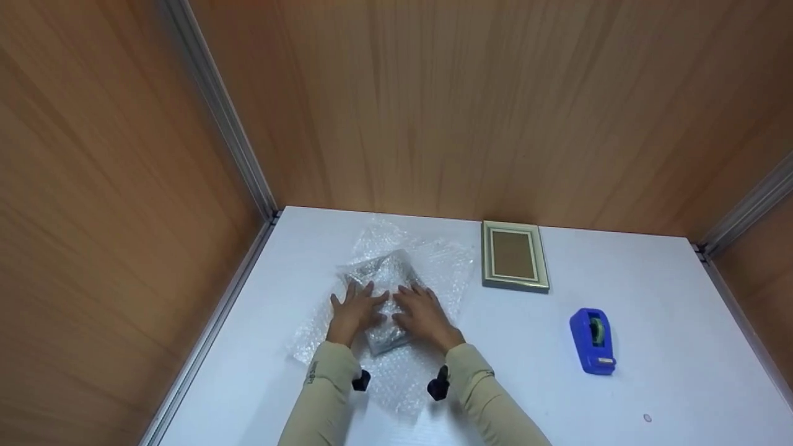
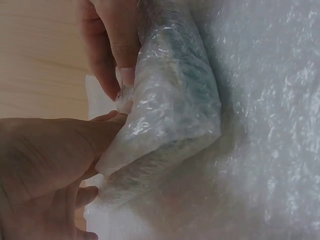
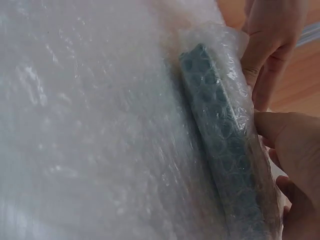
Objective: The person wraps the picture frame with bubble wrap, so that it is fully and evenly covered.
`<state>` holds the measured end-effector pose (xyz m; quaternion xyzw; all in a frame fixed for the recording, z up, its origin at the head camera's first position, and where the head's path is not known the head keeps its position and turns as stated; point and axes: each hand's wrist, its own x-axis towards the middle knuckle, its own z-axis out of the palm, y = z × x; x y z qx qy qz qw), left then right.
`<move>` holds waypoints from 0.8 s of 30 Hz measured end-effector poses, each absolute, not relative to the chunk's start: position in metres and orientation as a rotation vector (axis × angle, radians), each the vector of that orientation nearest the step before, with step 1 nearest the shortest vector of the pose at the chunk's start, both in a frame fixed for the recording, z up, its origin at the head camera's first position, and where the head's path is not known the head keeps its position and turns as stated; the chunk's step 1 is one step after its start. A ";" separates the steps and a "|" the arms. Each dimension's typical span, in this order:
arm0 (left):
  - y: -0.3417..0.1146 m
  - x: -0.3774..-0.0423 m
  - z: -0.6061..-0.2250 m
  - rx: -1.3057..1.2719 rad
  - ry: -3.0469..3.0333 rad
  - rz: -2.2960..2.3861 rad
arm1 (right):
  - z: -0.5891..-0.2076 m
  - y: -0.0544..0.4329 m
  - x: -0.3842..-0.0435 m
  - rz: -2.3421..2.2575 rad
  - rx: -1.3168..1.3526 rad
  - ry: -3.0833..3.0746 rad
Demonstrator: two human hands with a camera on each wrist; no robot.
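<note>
A rectangular item (image 1: 387, 341), folded in bubble wrap, lies tilted on a larger spread sheet of bubble wrap (image 1: 399, 387). Through the film its edge (image 3: 220, 135) looks dark blue-green; what it is cannot be told for certain. My left hand (image 1: 354, 313) rests on the package's left side with its fingers spread, and in the left wrist view its thumb touches the wrap's fold. From the right, my right hand (image 1: 425, 314) presses on the top with extended fingers. The two thumbs point towards each other over the folded film. Some fingertips are hidden behind the wrap in the wrist views.
A picture frame (image 1: 488, 260) with a pale gold-green border lies at the table's back edge, right of the wrap. Further right stands a blue tape dispenser (image 1: 585, 347). Wooden panels (image 1: 433, 124) enclose the white table (image 1: 669, 322) at the back and sides.
</note>
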<state>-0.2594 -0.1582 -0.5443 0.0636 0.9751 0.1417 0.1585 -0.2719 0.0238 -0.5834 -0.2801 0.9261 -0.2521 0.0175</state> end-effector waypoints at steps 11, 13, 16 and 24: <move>-0.154 -0.260 -0.542 0.178 2.778 0.362 | -0.575 0.064 -0.260 -1.413 -0.694 2.771; -0.154 -0.260 -0.540 0.187 2.773 0.360 | -0.570 0.075 -0.257 -1.444 -0.638 2.776; -0.155 -0.259 -0.538 0.197 2.766 0.366 | -0.564 0.093 -0.251 -1.486 -0.583 2.805; -0.156 -0.260 -0.539 0.187 2.752 0.400 | -0.555 0.140 -0.226 -1.564 -0.327 2.864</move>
